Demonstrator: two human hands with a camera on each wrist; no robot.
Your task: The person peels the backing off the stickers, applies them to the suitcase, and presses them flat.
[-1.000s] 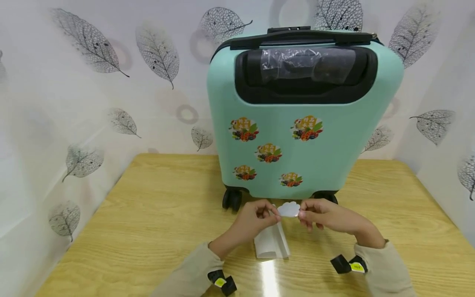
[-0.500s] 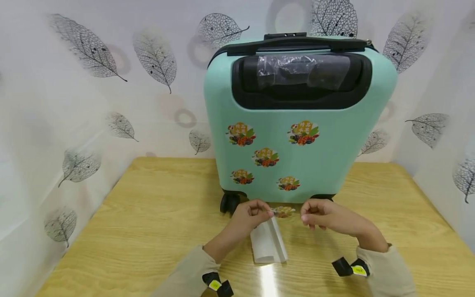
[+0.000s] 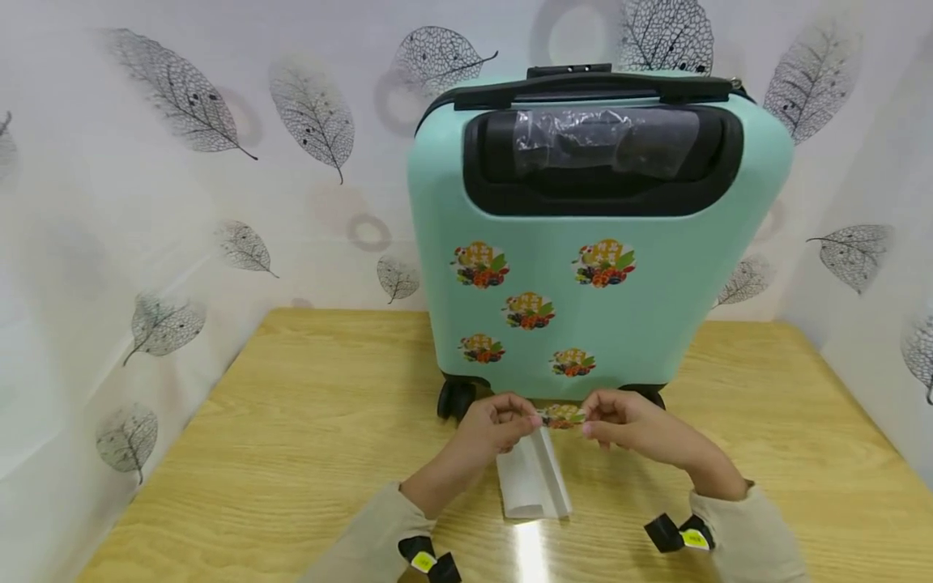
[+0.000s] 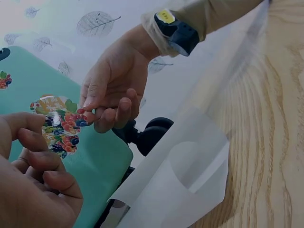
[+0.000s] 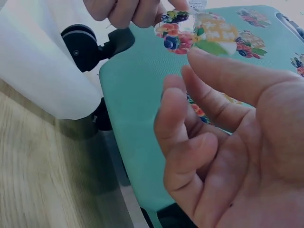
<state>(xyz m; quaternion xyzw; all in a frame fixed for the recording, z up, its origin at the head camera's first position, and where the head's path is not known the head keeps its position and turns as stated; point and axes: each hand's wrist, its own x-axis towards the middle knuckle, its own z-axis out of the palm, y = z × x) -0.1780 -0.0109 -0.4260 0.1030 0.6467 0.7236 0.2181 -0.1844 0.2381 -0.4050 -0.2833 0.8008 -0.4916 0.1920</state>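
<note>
A fruit-print sticker (image 3: pixel 562 416) is stretched between both hands, low in front of the mint suitcase (image 3: pixel 641 316), its printed side showing. The left hand (image 3: pixel 498 425) pinches its left edge with thumb and forefinger. At the opposite edge, the right hand (image 3: pixel 632 427) pinches it between thumb and fingertip. In the right wrist view the sticker (image 5: pixel 209 35) reaches from the other hand's fingers to the thumb tip. Several matching stickers, such as the middle one (image 3: pixel 528 311), are on the suitcase shell. A partly curled white sheet (image 3: pixel 526 482) lies below the left hand.
The suitcase stands upright on black wheels (image 3: pixel 456 398) at the back of the wooden table (image 3: pixel 313 421). Clear plastic film (image 3: pixel 605 139) wraps its recessed handle. Behind it is a wall covering with a leaf pattern (image 3: pixel 306 113).
The sticker has turned from its white back to its printed side. The right hand let go of it, moved off to the right, then came back to its right edge.
</note>
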